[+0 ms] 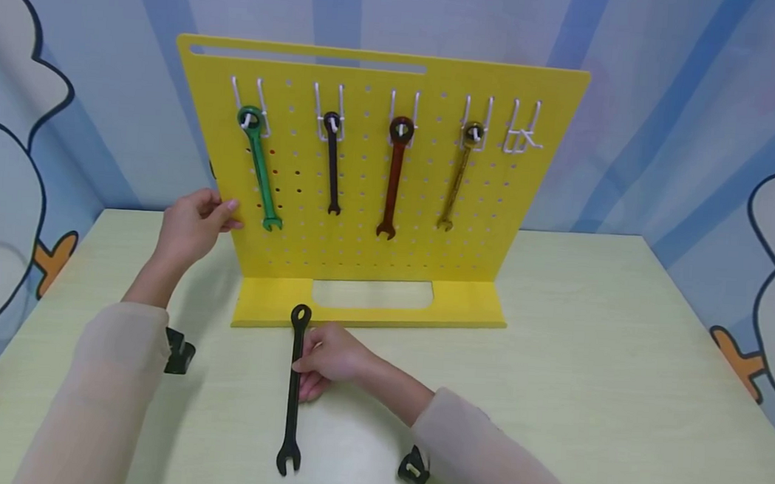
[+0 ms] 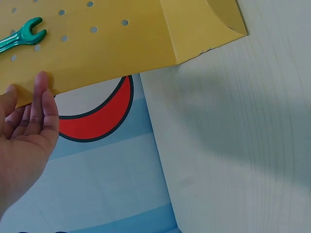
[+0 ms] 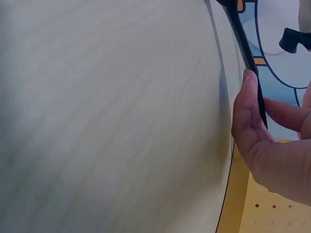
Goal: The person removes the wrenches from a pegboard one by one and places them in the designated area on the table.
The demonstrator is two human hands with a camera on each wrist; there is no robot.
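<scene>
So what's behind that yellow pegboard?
A blue-striped backdrop shows above the yellow pegboard and through its top slot. Whatever stands directly behind the rest is covered.

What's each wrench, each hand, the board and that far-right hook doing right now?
Black wrench: held, not hanging
Green wrench: hanging
Small dark wrench: hanging
Red wrench: hanging
Gold wrench: hanging
Far-right hook: no wrench on it
Yellow board: standing up
Left hand: holding the board's left edge
Right hand: pinching the black wrench

place: staged tabletop set | signs: cartoon-printed backdrop point(image 1: 673, 141), pale table point(image 1: 593, 373), pegboard point(image 1: 354, 244)
</scene>
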